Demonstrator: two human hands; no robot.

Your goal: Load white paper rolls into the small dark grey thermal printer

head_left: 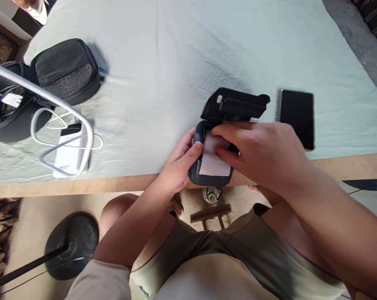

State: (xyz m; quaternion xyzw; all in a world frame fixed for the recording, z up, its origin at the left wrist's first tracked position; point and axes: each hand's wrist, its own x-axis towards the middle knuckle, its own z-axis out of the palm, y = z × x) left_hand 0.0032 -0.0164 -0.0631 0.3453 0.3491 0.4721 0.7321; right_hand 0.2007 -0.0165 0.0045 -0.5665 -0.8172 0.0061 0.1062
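Note:
A small dark receipt printer (210, 180) sits at the table's front edge with its black lid (235, 104) tilted up and back. White paper (216, 162) from its compartment lies over the front of the body. My left hand (182, 160) grips the printer's left side, thumb on the upper rim. From the right, my right hand (260, 146) reaches into the compartment. Its index finger and thumb are bent onto the white paper; the other fingers are hidden behind the hand. The inside of the compartment is mostly covered by paper and fingers.
A black phone (296, 118) lies to the right of the printer. At left are a white power bank (70, 156) with a white cable, a grey metal stand arm (44, 89) crossing above, and an open black case (65, 71). Below stands a round black base (71, 246).

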